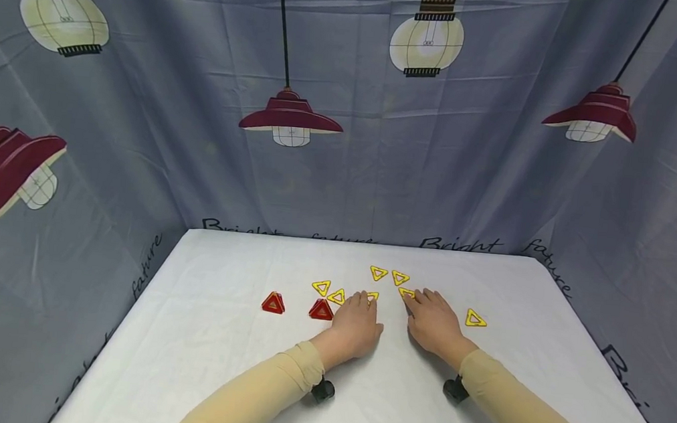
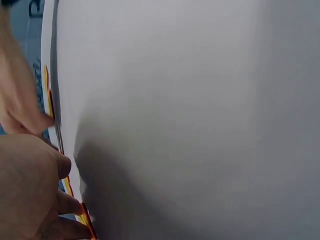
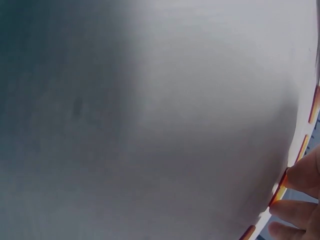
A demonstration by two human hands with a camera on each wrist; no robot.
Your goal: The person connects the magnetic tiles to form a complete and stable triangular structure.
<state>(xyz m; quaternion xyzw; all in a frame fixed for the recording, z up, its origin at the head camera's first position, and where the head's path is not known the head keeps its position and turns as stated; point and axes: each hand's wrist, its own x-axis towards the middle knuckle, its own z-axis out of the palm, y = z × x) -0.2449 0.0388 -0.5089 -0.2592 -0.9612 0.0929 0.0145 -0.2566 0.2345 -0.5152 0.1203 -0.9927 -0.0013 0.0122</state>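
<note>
My left hand (image 1: 355, 327) lies low on the table, its fingertips touching a triangular tile with a yellow outline (image 1: 373, 296) that they partly cover. In the left wrist view that tile (image 2: 86, 220) is by the fingers, and the thumb stands apart from it. My right hand (image 1: 436, 326) holds another yellow triangular tile (image 1: 406, 293) flat on the table. In the right wrist view this tile (image 3: 279, 189) is between thumb and forefinger. Left of my left hand are two yellow triangles (image 1: 321, 287) (image 1: 337, 297) and a red triangle piece (image 1: 321, 310).
Two more yellow triangles (image 1: 378, 273) (image 1: 400, 278) lie farther back. One yellow triangle (image 1: 476, 318) lies right of my right hand, and a second red triangle piece (image 1: 273, 302) is at the left. A grey curtain (image 1: 340, 191) with printed lamps surrounds the white table (image 1: 192, 360).
</note>
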